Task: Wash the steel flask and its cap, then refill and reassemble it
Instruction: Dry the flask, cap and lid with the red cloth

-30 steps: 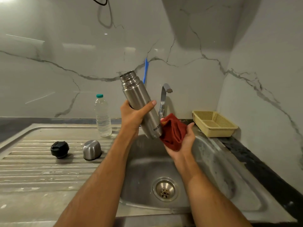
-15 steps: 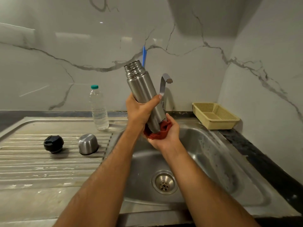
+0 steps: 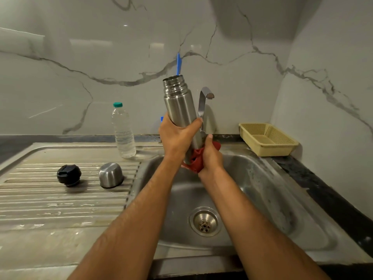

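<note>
While the left hand (image 3: pixel 177 136) grips it, the capless steel flask (image 3: pixel 179 106) gleams

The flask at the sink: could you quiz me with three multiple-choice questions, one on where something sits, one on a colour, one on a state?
1. Where does the steel cup sit?
A. in the basin
B. on the ribbed draining board
C. in the yellow basket

2. What colour is the cloth?
A. red
B. blue
C. white

3. How is the flask mouth?
A. capped
B. plugged
C. open

Answers: 1 B, it rests upside down beside the black stopper. 2 A, red shows inside the right hand. 3 C, bare threads show above the left hand.
</note>
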